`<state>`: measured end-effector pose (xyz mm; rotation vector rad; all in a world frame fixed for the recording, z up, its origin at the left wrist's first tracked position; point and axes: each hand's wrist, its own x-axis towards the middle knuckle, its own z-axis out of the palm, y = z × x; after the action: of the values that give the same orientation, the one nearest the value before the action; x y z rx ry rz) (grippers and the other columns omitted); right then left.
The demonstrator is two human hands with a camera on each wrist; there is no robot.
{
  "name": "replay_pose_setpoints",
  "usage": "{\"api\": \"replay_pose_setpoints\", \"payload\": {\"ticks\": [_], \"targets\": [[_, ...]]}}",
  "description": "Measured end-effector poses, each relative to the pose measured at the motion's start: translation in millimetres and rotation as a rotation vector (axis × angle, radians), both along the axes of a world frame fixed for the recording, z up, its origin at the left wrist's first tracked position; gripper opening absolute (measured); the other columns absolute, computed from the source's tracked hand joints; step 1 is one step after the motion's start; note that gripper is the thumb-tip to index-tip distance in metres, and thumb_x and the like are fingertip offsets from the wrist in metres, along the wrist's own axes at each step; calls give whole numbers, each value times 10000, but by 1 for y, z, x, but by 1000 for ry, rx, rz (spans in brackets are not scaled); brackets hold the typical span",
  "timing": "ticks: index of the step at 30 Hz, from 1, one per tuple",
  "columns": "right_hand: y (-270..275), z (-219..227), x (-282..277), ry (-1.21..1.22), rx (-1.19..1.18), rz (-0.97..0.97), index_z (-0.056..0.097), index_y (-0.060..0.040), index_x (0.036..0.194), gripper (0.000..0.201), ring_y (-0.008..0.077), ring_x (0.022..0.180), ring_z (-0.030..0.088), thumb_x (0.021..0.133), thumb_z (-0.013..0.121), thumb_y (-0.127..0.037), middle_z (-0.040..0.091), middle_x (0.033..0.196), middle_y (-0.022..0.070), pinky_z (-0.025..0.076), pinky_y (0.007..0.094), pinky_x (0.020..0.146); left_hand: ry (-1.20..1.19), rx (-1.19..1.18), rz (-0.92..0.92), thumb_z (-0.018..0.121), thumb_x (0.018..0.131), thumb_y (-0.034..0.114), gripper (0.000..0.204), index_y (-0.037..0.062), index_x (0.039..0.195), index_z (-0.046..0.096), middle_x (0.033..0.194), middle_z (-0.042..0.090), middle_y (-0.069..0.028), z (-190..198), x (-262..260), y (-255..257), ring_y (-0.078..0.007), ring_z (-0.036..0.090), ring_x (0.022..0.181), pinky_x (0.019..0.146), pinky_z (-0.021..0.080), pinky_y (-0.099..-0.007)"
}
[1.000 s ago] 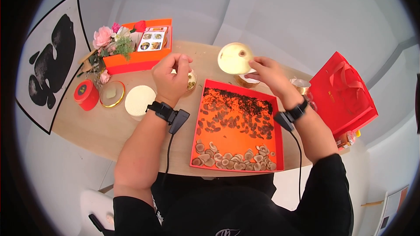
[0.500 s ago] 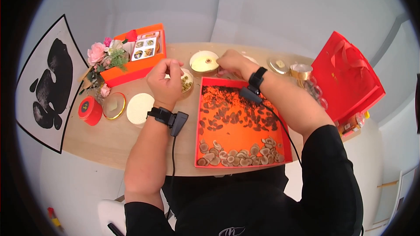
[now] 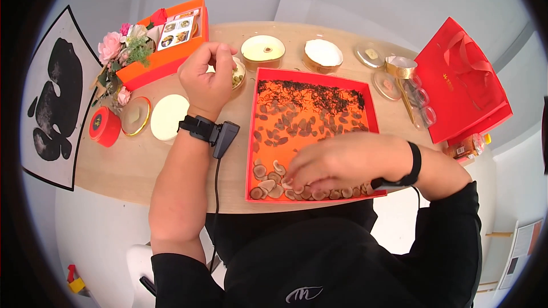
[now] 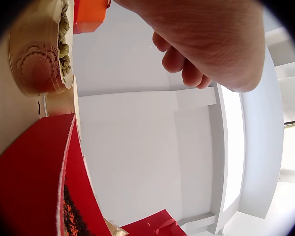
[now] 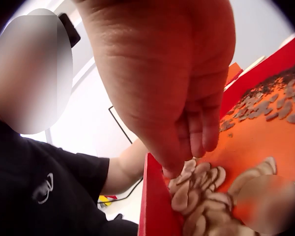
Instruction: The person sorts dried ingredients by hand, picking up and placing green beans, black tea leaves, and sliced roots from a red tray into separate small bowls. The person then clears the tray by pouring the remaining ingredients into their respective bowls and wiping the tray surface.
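In the head view, my right hand (image 3: 342,159) reaches into the near part of a shallow red box (image 3: 375,111) with an orange bottom. Its fingers point down at a row of round, tan-brown dried slices (image 3: 274,187); in the right wrist view the fingertips are right at the slices (image 5: 206,179). My left hand (image 3: 208,77) is raised in a loose fist beside a round tub of greenish curled pieces (image 3: 237,73), with nothing visible in it. Farther up the box lie brown flakes (image 3: 302,128) and dark shreds (image 3: 311,94).
Behind the box stand a pale round tub (image 3: 260,45) with a single slice in it and a white-topped tub (image 3: 323,52). Clear lids and a gold-banded ring (image 3: 401,67) lie beside a red gift bag (image 3: 462,88). An orange box (image 3: 165,51) with flowers and a red canister (image 3: 105,127) are at left.
My right hand has set the pale tub down at the back, let go of it and come forward to the near slices. The left hand has kept its pose.
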<state>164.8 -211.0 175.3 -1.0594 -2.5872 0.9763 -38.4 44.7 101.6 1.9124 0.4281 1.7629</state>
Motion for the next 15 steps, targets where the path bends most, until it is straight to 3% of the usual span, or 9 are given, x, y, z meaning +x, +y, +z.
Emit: {"api": "replay_pose_setpoints", "payload": {"ticks": [1,4,7,11,13,15], "targets": [[-10,0,-1,-126,-66,-19,789,-56,1232,183,347,1238,763,1068,813,-133,750,1332,96,642,523,968,2,-2,-3,689,1205,109,237,-20,1051,813,823,766,-13,1,0,-2,-77,716,757,712,585,-272],[-20,2,3,-204,-87,-49,794,-76,1222,172,327,1253,767,1057,825,-112,736,1299,83,646,515,969,59,58,29,698,1199,119,241,-15,1038,817,814,773,-18,3,1,-7,-81,729,745,705,586,-273],[-24,-7,13,-123,93,-190,795,-84,1275,234,329,1243,769,1044,833,-87,734,1318,79,648,508,962,87,61,41,706,1195,126,244,-11,1027,819,806,778,-23,3,1,-9,-85,738,733,696,586,-276],[-26,-5,25,-63,116,-228,793,-90,1325,279,332,1246,767,1050,832,-89,733,1349,75,649,505,956,101,74,49,702,1197,118,247,-14,1025,819,806,779,-24,1,2,-7,-87,738,733,691,584,-275],[-24,-2,33,-250,-153,-101,796,-122,1399,322,327,1255,769,1081,838,-146,735,1431,58,658,483,974,114,79,48,701,1198,116,246,-15,1027,818,807,779,-26,0,2,-7,-88,740,735,690,583,-275],[-30,-3,35,-203,-72,-167,802,-116,1391,316,324,1257,770,1079,839,-141,740,1419,56,658,480,980,77,57,50,757,1139,79,215,0,953,832,803,799,-31,1,4,-9,-84,715,698,682,570,-280]]}}
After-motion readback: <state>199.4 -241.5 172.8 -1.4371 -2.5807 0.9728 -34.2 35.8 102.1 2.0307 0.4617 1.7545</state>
